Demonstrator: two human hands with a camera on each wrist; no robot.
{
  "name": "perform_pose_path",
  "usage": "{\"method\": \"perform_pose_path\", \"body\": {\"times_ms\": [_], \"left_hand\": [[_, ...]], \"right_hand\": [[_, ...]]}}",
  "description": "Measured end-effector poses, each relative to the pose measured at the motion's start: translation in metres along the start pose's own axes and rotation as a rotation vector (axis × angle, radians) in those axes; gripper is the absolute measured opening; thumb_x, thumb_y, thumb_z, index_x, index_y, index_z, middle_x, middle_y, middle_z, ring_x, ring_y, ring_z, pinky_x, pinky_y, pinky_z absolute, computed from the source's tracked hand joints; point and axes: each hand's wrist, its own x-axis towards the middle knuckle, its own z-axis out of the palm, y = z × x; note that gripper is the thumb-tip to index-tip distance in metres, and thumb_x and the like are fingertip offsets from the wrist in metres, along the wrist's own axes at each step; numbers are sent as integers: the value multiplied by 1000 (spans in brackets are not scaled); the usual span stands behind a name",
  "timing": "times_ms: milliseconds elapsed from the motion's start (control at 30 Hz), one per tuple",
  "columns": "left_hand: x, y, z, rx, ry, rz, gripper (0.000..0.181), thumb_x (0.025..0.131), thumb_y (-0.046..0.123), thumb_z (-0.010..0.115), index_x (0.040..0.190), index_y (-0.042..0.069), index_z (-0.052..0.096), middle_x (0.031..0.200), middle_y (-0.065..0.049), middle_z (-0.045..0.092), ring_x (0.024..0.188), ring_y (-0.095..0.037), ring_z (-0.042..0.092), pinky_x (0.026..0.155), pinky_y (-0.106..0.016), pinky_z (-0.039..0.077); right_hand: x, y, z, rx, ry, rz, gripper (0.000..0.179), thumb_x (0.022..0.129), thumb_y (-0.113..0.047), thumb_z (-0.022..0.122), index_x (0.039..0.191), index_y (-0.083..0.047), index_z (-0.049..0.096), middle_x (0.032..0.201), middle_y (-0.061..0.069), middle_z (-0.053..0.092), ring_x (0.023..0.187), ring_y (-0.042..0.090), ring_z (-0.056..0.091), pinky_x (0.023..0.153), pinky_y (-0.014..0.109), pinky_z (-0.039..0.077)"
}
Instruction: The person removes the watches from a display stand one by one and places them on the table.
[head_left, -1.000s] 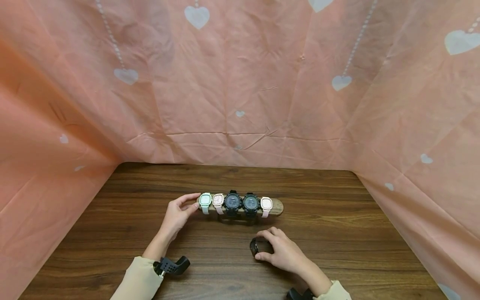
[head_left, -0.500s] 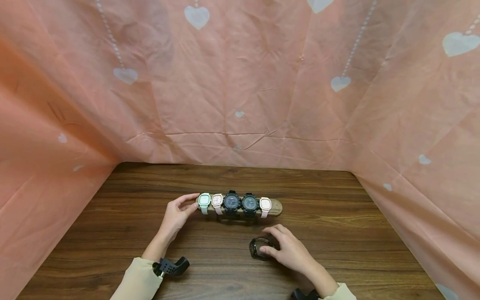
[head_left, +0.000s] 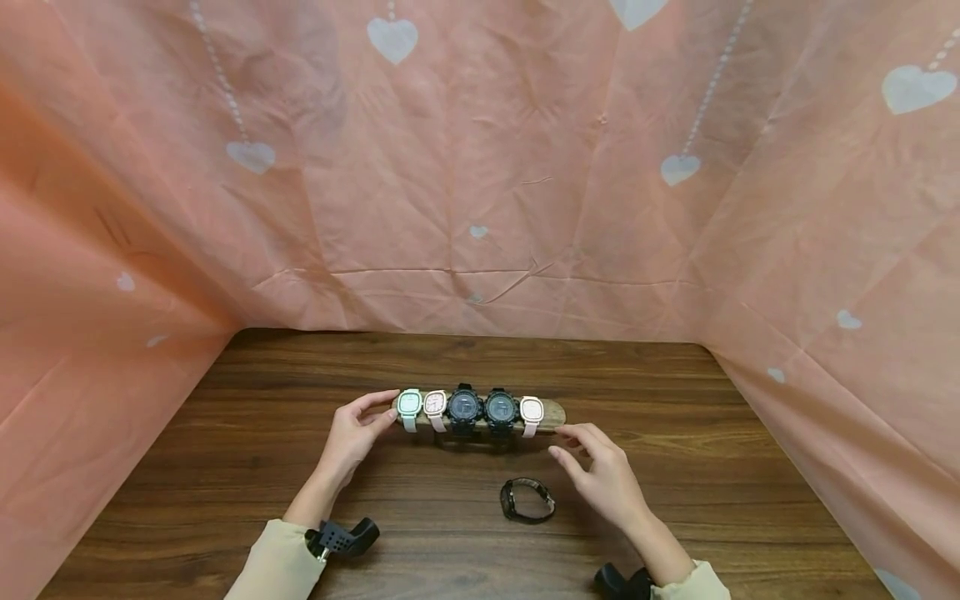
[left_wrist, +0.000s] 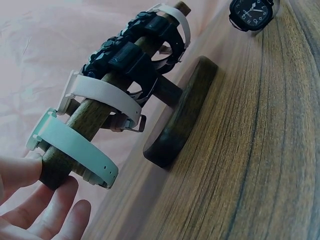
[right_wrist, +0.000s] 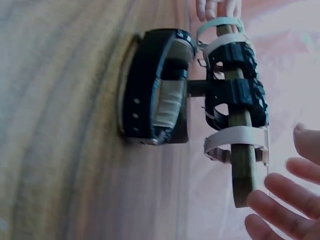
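Note:
My left hand [head_left: 348, 437] pinches the left end of a wooden watch stand [head_left: 555, 414] between thumb and fingers; the left wrist view shows the bar's end there. Along the bar sit a mint green watch [head_left: 409, 403], a pale pink watch [head_left: 435, 403], two chunky black watches [head_left: 465, 406] and another pale pink watch [head_left: 532, 410]. My right hand [head_left: 603, 475] holds nothing, its fingers loosely bent, fingertips right at the bar's right end. A black watch [head_left: 507, 500] with a squarish dial [left_wrist: 250, 12] and closed strap [right_wrist: 145, 85] stands on the table in front.
The stand's dark wooden foot [left_wrist: 182, 117] rests on the brown wood-grain table [head_left: 420, 542]. Pink cloth [head_left: 465, 167] with white hearts hangs around the back and sides. Each wrist wears a black camera mount [head_left: 345, 537].
My right hand has let go of the black watch, leaving it on the table, and moved away and up to the stand's right end. The left hand stays in place.

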Motion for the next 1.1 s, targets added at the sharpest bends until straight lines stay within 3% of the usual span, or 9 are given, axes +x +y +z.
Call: {"method": "perform_pose_path", "body": {"times_ms": [133,300,500,733,1100], "left_hand": [[0,0,0,-1,5,-5,30,85,6,66,115,7,65,108,-14,65,88,-14,65,81,-41,50],[1,-2,1,-10,3,5,31,85,7,67,116,6,64,107,-15,65,87,-14,64,80,-37,51],[-1,1,0,-31,-16,11,32,86,6,66,117,5,63,109,-16,64,89,-16,64,82,-41,50],[3,-4,-3,-18,-43,4,33,85,7,67,117,5,63,107,-16,64,88,-17,64,83,-44,50],[4,-3,-6,-42,-63,0,34,85,7,67,118,3,62,110,-20,62,88,-18,65,82,-44,50]], "right_hand": [[7,3,-2,-11,55,-24,32,69,0,79,99,0,66,90,7,63,78,21,60,62,25,51],[11,8,-2,-12,60,-40,36,69,-1,79,102,0,65,92,11,63,84,22,59,73,12,42],[17,14,1,5,31,-54,44,69,-2,80,109,1,62,99,12,62,90,27,59,74,40,50],[23,19,5,-19,-17,-51,49,70,-8,81,114,-3,61,110,10,60,103,25,55,87,35,43],[36,23,12,27,-148,16,59,72,-15,81,124,-6,55,122,10,54,114,27,49,94,47,40]]}}
